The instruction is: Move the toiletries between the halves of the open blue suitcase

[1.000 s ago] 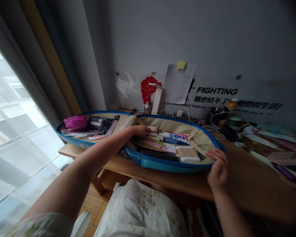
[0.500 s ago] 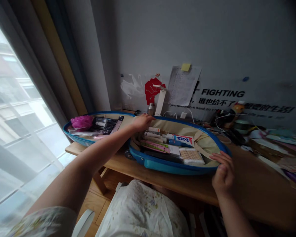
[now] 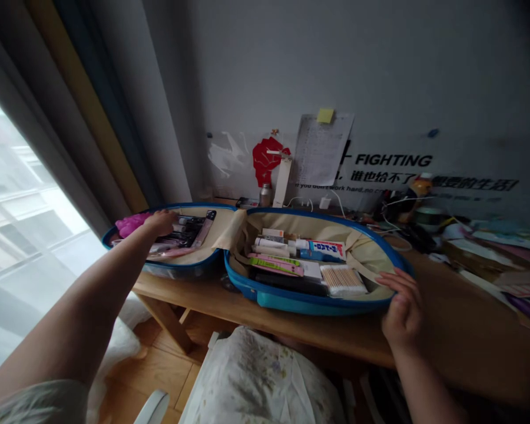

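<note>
A blue suitcase (image 3: 287, 299) lies spread in two halves on the table, lined in beige. Over the left half is my left hand (image 3: 161, 222), between the pink bath puff (image 3: 132, 224) and dark packaged items (image 3: 193, 227); its fingertips are hidden. My right hand (image 3: 401, 303) grips the rim at the far right end, fingers over the edge and thumb outside. In the right half lie a toothpaste tube (image 3: 327, 248), a pack of cotton swabs (image 3: 342, 279), a pink-and-green packet (image 3: 276, 265), white tubes (image 3: 271, 246) and a small box (image 3: 272, 233).
Behind the case stand a silver bottle (image 3: 265, 195) and a white lamp (image 3: 283, 181). Cables, papers and clutter (image 3: 490, 259) cover the back right of the wooden table (image 3: 459, 341). A curtain and window are at left; a white chair arm (image 3: 152, 406) is below.
My left hand has moved left from the middle of the case's back edge to the left half's contents. My right hand stays on the rim. The view has shifted slightly.
</note>
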Tool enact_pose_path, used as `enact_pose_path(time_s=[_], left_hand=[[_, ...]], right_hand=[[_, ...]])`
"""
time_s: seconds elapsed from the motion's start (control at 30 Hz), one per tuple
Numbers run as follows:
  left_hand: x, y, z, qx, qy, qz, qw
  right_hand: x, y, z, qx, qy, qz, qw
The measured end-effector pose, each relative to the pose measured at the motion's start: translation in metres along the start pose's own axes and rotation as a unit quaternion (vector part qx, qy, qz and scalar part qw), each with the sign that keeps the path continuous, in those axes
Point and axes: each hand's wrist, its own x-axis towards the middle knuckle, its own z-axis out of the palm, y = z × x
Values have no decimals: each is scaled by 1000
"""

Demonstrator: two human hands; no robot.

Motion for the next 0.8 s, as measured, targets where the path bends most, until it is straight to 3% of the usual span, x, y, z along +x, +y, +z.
enact_pose_path(time_s=[0.2,0.53,0.67,0.8], left_hand=[[5,-12,12,26,-25,36,999],[4,-11,17,2,-61,63,996],[2,-14,11,-28,-32,47,998],[-1,-8,-4,-82,36,52,995]], right_hand=[[-1,1,-3,-4,-11,-9,1000],[-1,-1,-3,-4,-7,-5,1000],[-2,0,-2,-3,-10,-3,1000],[-2,1,-2,1,-8,-1,1000]])
